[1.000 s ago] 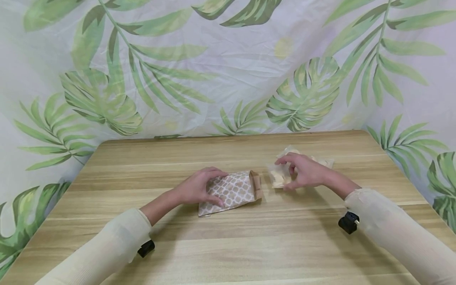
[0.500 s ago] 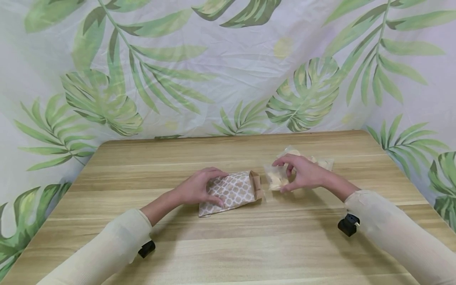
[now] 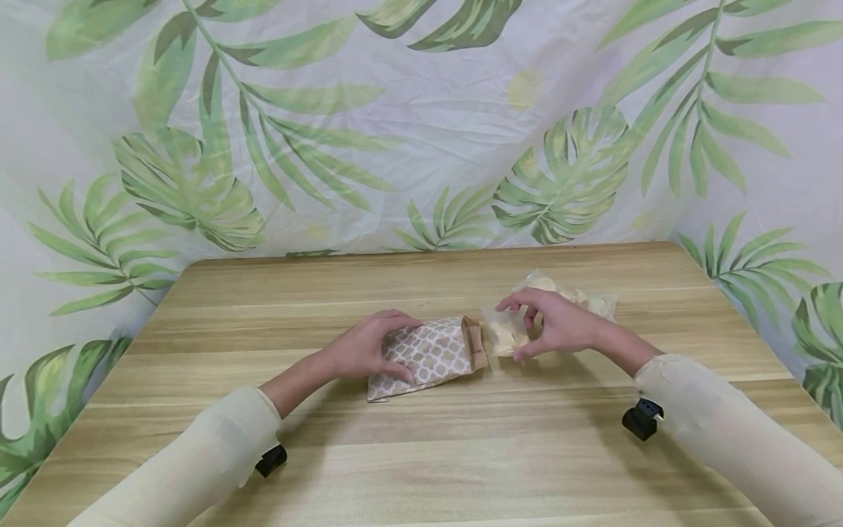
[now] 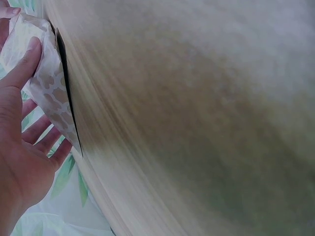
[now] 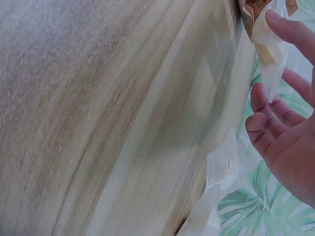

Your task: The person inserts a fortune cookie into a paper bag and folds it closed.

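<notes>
A brown paper bag with a white lattice pattern [image 3: 437,350] lies on its side on the table, its mouth facing right. My left hand [image 3: 358,345] holds it from the left, thumb on the near edge and fingers along the far edge. In the left wrist view the thumb presses the patterned side of the bag [image 4: 53,91]. My right hand [image 3: 561,322] pinches a small clear packet with pale yellow pieces inside [image 3: 506,337], right at the bag's mouth. The right wrist view shows this packet [image 5: 270,51] between thumb and fingers, overlapping the bag's brown opening [image 5: 256,7].
More clear packets with pale contents [image 3: 602,303] lie behind the right hand, partly hidden by it. The wooden table [image 3: 421,468] ends at a leaf-printed cloth [image 3: 435,146] at the back. Black wrist cameras hang under both sleeves.
My right hand has moved a little to the left with the packet, bringing it up to the bag's mouth. The left hand and the bag have stayed in place.
</notes>
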Demonstrator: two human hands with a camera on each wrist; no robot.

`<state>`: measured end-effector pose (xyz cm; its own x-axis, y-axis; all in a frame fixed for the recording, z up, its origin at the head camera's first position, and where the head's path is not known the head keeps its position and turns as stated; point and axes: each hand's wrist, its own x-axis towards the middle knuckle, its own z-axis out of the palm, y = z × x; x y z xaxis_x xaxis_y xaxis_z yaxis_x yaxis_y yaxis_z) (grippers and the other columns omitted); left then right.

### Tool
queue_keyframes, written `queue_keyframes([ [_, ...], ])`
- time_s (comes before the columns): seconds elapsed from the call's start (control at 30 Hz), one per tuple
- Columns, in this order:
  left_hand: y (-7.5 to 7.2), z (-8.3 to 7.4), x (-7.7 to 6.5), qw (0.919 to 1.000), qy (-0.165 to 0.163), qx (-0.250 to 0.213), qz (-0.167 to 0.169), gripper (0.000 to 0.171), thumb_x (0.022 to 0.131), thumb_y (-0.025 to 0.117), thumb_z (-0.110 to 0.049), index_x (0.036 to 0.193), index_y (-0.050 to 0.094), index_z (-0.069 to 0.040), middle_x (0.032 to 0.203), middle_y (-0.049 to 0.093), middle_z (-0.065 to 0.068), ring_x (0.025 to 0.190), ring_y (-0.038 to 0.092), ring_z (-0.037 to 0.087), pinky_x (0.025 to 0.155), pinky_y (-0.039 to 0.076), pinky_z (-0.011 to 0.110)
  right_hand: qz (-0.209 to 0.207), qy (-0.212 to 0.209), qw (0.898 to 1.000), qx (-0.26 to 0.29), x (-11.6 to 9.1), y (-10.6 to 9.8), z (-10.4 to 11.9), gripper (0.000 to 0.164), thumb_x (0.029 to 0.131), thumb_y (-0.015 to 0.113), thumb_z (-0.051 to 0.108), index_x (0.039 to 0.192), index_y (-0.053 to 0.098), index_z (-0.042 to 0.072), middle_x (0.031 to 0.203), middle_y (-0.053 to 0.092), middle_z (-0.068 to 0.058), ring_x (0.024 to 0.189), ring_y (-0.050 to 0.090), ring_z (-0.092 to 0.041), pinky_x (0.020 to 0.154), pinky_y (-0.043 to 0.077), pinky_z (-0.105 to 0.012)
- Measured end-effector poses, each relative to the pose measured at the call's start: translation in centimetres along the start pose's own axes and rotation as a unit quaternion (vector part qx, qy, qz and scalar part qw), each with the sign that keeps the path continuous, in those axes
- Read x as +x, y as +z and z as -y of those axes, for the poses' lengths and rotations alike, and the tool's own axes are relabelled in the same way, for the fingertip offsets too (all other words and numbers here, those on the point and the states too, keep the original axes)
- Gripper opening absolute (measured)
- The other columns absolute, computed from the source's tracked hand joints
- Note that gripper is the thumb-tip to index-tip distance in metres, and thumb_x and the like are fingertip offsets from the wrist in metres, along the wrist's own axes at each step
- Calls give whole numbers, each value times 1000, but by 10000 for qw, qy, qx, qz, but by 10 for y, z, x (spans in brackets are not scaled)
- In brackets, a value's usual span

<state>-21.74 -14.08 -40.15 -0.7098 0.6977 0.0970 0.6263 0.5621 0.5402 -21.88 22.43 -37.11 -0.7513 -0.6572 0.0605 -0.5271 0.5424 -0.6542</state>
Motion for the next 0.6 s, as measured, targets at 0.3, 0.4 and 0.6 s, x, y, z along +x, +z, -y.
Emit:
queue_keyframes([
  [0.3,0,1,0,9999,14,126,10,87,73,94,-39,145,59,-3,142,60,17,132,55,37,112,45,53,31,-63,9999,-77,1,1,1,72,74,95,20,134,61,0,124,61,-20,86,61,-22,75,52,-40],
  [0.4,0,2,0,9999,18,172,10,87,74,94,-39,145,59,-4,143,58,19,133,55,38,112,45,54,44,-59,9999,-81,0,1,1,72,74,95,19,134,61,-1,124,61,-20,85,61,-23,75,52,-40],
  [0.6,0,1,0,9999,49,124,13,86,74,94,-39,144,59,-3,142,60,17,133,55,37,113,45,54,91,-79,9999,-113,1,2,0,72,74,95,21,134,61,-1,125,61,-20,85,61,-21,75,52,-40],
])
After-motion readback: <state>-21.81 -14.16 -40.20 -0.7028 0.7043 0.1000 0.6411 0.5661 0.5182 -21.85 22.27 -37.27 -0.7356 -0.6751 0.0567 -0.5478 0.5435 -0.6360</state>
